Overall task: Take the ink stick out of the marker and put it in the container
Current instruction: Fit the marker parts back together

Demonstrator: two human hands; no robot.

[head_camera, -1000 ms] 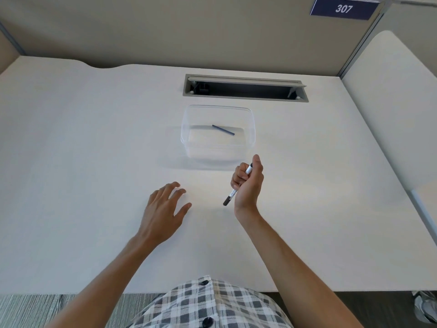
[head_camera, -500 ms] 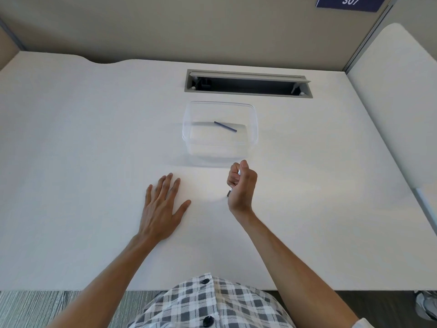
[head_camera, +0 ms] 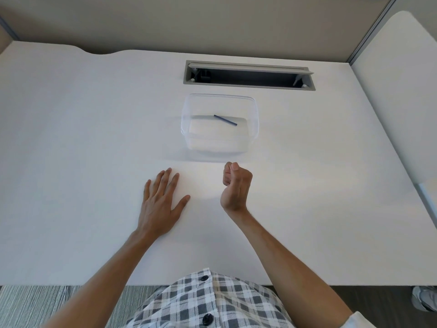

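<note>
A clear plastic container (head_camera: pixel 185 129) stands on the white desk (head_camera: pixel 82 138), just beyond my hands. A thin dark-blue ink stick (head_camera: pixel 225 120) lies on its bottom, toward the back. My right hand (head_camera: pixel 236 185) is closed in a fist just in front of the container, thumb on top. The marker it held a moment ago is hidden inside the fist. My left hand (head_camera: pixel 160 204) rests flat on the desk, fingers spread, to the left of the right hand and holding nothing.
A grey cable slot (head_camera: pixel 248 76) with its flap raised is set into the desk behind the container. A partition wall runs along the back. Another white desk (head_camera: pixel 402 91) adjoins on the right. A shoe (head_camera: pixel 425 299) shows on the floor at bottom right.
My right hand has turned and closed into a fist, so the marker no longer shows. My left hand has flattened onto the desk. The ink stick has not moved.
</note>
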